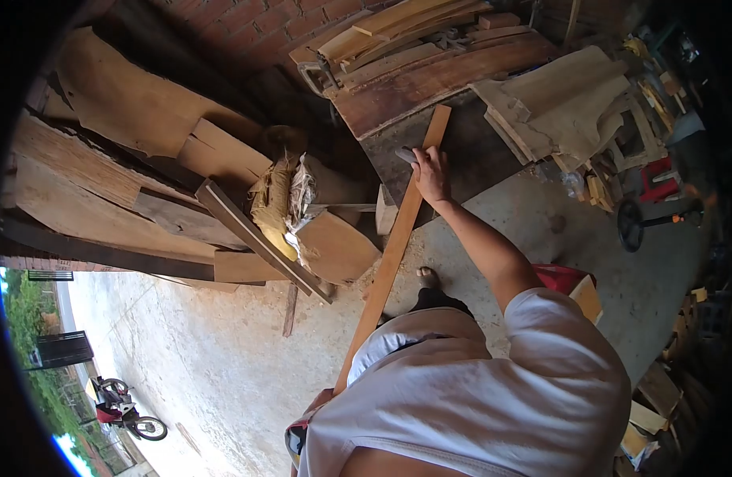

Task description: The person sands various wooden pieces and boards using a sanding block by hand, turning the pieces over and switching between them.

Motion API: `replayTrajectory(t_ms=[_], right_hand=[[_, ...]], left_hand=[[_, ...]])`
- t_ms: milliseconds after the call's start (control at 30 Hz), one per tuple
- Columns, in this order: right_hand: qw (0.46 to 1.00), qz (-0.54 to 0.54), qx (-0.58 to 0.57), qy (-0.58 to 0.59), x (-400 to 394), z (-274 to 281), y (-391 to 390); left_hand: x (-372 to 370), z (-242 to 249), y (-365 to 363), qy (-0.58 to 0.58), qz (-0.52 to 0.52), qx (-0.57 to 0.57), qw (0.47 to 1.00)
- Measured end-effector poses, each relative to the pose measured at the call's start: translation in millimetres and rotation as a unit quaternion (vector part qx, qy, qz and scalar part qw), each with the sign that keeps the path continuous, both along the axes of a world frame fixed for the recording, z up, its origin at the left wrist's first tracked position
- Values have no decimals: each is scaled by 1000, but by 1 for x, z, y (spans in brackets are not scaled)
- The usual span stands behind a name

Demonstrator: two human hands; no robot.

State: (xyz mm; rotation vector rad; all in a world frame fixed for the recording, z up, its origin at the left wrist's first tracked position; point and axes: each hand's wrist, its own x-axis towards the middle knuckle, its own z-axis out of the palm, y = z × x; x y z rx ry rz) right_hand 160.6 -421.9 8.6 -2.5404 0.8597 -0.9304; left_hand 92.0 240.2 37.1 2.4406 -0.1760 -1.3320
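The right hand (pixel 433 175) grips a dark tool (pixel 406 154) at the wooden plank (pixel 398 242), upper centre; the desk (pixel 481 159) props its far end, presumably for steadiness. Left hand (pixel 321 399), lower centre? Can't tell.

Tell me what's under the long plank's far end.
The dark tabletop shows on both sides of the long plank there; the strip directly beneath is covered, so it can't be seen.
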Motion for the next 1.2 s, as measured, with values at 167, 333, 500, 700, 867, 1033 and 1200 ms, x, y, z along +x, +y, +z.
replayTrajectory(t_ms=[167,333,500,700,867,1033,1200], right_hand=[[998,-5,-2,-55,-3,8,-7],[991,124,34,31,-25,40,8],[956,289,-16,54,-51,42,67],[994,89,25,-50,-7,19,-66],[991,121,-9,59,-20,36,-16],[970,229,-2,76,-31,37,-28],[984,-42,39,169,9,10,-163]], left_hand=[[8,-26,-3,72,76,-55,993],[-1,11,-27,-236,-11,-13,972],[5,27,-21,-209,-17,43,977],[4,67,-31,-184,46,41,981],[10,54,-16,-242,-28,78,967],[5,62,-11,-225,-16,76,971],[8,62,-10,-152,46,71,985]])
